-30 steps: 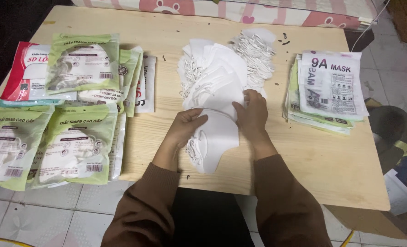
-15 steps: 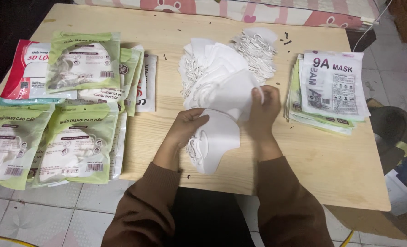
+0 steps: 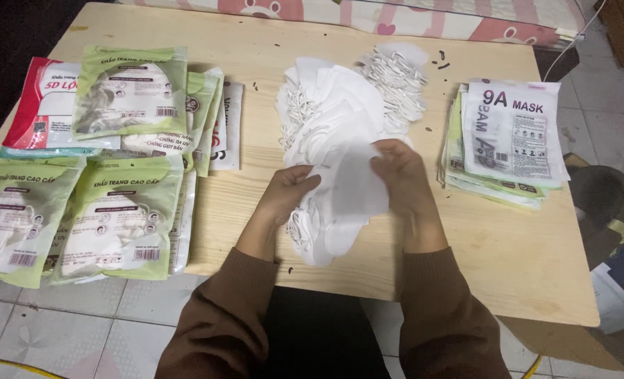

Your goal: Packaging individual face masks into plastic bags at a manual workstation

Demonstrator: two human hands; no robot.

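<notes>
My right hand and my left hand together hold a white folded face mask just above a small stack of the same masks near the table's front edge. The right hand grips the mask's right side, the left hand pinches its left edge. Behind them lies a loose heap of white masks with ear loops showing, spreading to the back right.
Green mask packets lie at the left, overhanging the wooden table, with more green and red packets behind. A pile of white and green packets sits at the right. Tiled floor and a dark bag are beyond the table.
My right hand picked a mask from the heap and brought it down over the small stack. My left hand rose from the stack to take the mask's left edge.
</notes>
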